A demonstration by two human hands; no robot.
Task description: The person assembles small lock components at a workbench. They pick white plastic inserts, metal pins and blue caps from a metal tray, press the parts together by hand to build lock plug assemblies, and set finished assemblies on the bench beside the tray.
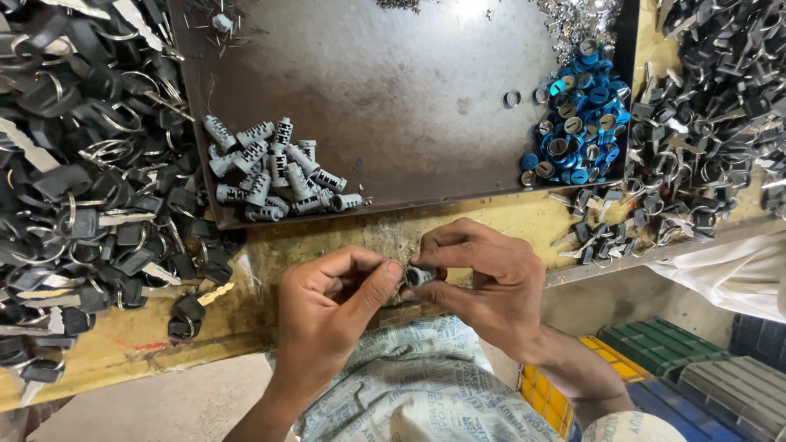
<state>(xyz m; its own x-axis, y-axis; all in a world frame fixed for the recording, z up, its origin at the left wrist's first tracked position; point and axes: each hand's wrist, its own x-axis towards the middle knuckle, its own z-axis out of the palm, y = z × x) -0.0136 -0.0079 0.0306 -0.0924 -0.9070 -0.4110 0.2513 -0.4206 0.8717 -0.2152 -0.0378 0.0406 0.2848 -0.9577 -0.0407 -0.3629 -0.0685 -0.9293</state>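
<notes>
The small grey cylinder (419, 275) sits pinched between both hands, just above the near edge of the yellow surface (123, 344), below the front rim of the dark metal tray (393, 98).

Far left, a big heap of black-headed keys (82, 188) on wire rings covers the surface, and one stray black key with a pale blade (196, 303) lies at the heap's near edge. Next to the heap, in the tray's near left corner, lies a pile of grey ribbed lock cylinders (274, 172), tumbled against each other and against the tray's rim.

The left hand (332, 307) comes up from the bottom of the view, its thumb pressed toward the small grey cylinder and its fingers (348, 260) curled in above it, grasping the part from the left. The right hand (483, 282) meets it from the other side, its fingers (442, 239) bent over and closed on the same part, so both hands hold it at once. Under the wrists lies a printed pale cloth (426, 385) across the lap.

Further right, a cluster of blue round caps (577, 123) lies in the tray's right corner, with bright metal shavings (573, 20) above it. Beyond the tray, another heap of dark keys and rings (704, 123) spreads out. Bottom right stand yellow, green, blue and grey plastic crates (679, 368).
</notes>
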